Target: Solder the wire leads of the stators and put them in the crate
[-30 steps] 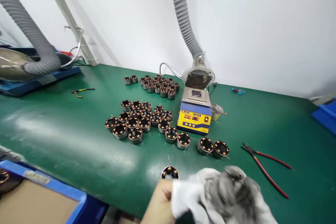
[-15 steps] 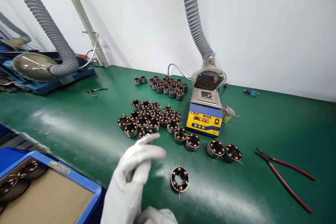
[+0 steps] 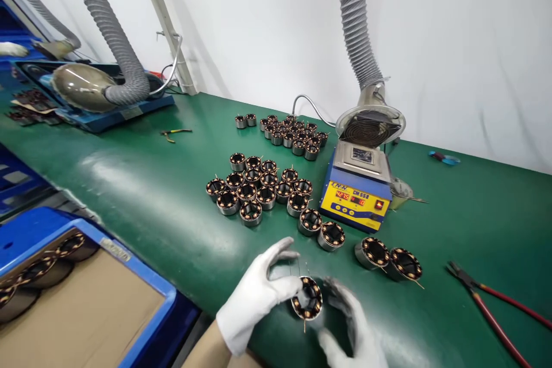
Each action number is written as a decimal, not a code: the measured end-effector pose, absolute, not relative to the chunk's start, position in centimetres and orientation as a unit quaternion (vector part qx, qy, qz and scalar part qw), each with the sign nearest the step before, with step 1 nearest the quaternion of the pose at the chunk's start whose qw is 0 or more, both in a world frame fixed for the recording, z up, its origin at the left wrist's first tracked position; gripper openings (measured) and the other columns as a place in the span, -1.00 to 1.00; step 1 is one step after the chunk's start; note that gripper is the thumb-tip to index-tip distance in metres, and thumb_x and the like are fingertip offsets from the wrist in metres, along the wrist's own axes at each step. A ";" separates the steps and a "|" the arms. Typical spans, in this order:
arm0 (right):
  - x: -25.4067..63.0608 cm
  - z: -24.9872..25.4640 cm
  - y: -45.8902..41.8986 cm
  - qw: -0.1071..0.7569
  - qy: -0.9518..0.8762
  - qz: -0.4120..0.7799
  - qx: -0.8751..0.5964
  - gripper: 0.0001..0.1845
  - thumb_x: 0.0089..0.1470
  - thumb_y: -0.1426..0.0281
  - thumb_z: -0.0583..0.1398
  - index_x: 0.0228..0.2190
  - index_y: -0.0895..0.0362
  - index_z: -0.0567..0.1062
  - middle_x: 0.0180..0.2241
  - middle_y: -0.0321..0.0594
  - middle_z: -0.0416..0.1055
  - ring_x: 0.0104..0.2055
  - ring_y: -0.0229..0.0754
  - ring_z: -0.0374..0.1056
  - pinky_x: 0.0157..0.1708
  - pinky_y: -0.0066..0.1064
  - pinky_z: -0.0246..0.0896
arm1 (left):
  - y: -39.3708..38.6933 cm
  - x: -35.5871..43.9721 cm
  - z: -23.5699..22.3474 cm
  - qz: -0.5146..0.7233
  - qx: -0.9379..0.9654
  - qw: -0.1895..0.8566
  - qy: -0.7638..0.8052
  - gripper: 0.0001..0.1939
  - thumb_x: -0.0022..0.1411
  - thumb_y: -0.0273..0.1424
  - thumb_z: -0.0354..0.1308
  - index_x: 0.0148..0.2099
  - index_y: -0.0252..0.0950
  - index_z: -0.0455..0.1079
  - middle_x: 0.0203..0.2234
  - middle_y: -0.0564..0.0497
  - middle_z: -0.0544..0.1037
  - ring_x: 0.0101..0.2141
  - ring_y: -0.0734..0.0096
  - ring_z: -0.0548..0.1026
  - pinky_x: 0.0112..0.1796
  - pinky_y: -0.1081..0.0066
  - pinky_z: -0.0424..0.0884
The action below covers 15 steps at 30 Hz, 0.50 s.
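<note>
A motor stator (image 3: 307, 311) with a ring of copper windings and several thin wires standing up lies at the bench's front. My left hand (image 3: 261, 290), in a white glove, is at its left side; the thumb tip overlaps the rim and the other fingers stretch out beyond it, apart from the thumb. To the right of the stator is my right hand (image 3: 353, 325), gloved and a little blurred, thumb and fingers spread with nothing between them. More stators (image 3: 265, 198) stand in a group just behind, and a pair (image 3: 374, 253) stands to the right.
A blue and yellow solder pot (image 3: 356, 207) stands under a fume hood (image 3: 371, 123). Red-handled cutters (image 3: 478, 287) lie at right, small yellow pliers (image 3: 176, 133) at far left. A blue bin (image 3: 142, 270) with stators is at lower left. Another gloved hand (image 3: 12, 49) shows at the far left.
My left hand has come down and right to the stator. My right hand has moved from the bottom edge to the stator's right side. The view has shifted.
</note>
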State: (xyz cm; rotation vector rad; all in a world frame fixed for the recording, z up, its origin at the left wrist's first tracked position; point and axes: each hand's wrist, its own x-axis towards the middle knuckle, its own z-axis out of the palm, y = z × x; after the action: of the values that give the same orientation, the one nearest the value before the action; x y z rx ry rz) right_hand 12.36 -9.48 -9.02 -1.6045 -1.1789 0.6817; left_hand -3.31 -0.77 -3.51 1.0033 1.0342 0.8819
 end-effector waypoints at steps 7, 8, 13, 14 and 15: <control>9.5 -11.1 -7.2 0.464 -0.483 0.295 -0.681 -0.36 -0.25 0.31 0.28 -0.03 0.05 0.37 -0.13 -0.13 0.50 -0.14 0.04 0.46 -0.09 -0.21 0.36 | 0.1 -1.1 -2.8 0.381 0.379 0.644 0.544 -0.59 -0.17 -0.34 0.23 -0.21 -0.44 0.43 -0.43 -0.07 0.50 -0.35 0.22 0.44 -0.28 0.34 0.34; 9.5 -11.2 -7.1 0.466 -0.479 0.299 -0.681 -0.39 -0.25 0.31 0.29 -0.06 0.04 0.39 -0.16 -0.15 0.52 -0.18 0.02 0.47 -0.11 -0.23 0.38 | 0.1 -1.0 -2.8 0.378 0.366 0.656 0.541 -0.63 -0.21 -0.35 0.22 -0.29 -0.43 0.43 -0.47 -0.06 0.49 -0.39 0.25 0.43 -0.33 0.36 0.33; 9.9 -11.4 -7.1 0.471 -0.490 0.295 -0.671 -0.43 -0.28 0.32 0.31 -0.12 0.03 0.43 -0.23 -0.17 0.53 -0.24 0.02 0.48 -0.13 -0.21 0.37 | 0.2 -0.9 -2.9 0.371 0.348 0.692 0.512 -0.84 -0.27 -0.43 0.18 -0.52 -0.38 0.35 -0.63 0.02 0.43 -0.54 0.40 0.37 -0.46 0.46 0.27; 9.9 -11.5 -7.1 0.471 -0.492 0.291 -0.672 -0.43 -0.28 0.31 0.32 -0.11 0.02 0.43 -0.22 -0.17 0.53 -0.23 0.03 0.48 -0.12 -0.20 0.36 | 0.2 -0.8 -3.0 0.372 0.348 0.690 0.514 -0.85 -0.27 -0.43 0.19 -0.53 -0.38 0.34 -0.63 0.03 0.43 -0.55 0.41 0.36 -0.47 0.47 0.27; 9.9 -11.6 -7.2 0.470 -0.495 0.287 -0.672 -0.43 -0.28 0.31 0.32 -0.11 0.02 0.43 -0.21 -0.16 0.53 -0.22 0.04 0.48 -0.11 -0.19 0.36 | 0.2 -0.8 -3.1 0.374 0.350 0.687 0.516 -0.86 -0.26 -0.44 0.19 -0.54 -0.37 0.34 -0.64 0.03 0.43 -0.55 0.42 0.36 -0.48 0.47 0.27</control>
State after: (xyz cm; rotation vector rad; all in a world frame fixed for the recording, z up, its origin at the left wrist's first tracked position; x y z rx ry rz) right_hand 9.91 -7.18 -11.57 -1.6473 -1.2127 0.7032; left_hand -0.77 0.21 -3.07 0.7829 1.1544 0.8382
